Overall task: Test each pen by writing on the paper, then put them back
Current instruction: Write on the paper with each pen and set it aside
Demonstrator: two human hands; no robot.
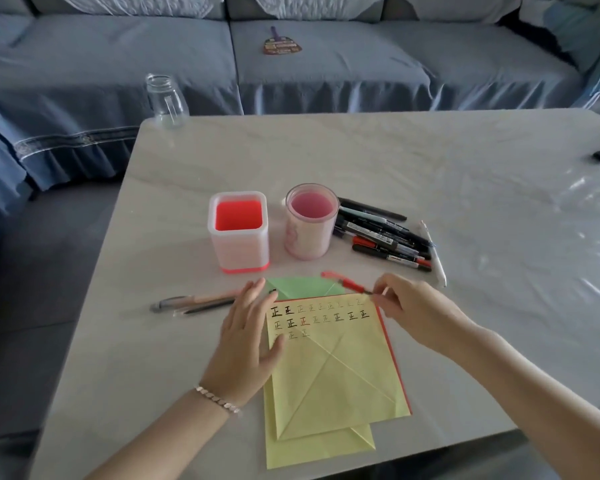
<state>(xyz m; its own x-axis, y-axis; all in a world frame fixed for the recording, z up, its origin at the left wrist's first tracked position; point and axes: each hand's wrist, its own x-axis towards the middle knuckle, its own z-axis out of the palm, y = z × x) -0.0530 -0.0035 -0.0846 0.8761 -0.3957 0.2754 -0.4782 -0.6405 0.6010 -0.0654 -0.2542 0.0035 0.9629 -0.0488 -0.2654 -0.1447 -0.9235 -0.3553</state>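
on the pale table [187, 161], your right hand [407, 304] pinches the red pen [345, 281] at its right end, length crosswise, pointing left; your left hand [245, 341] lies flat on the yellow paper [343, 362], fingers straight.

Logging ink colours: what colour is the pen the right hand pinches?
The pen is red; head view.

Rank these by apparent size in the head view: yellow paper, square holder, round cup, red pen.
1. Yellow paper
2. Square holder and round cup: nearly alike, so unranked
3. Red pen, smallest
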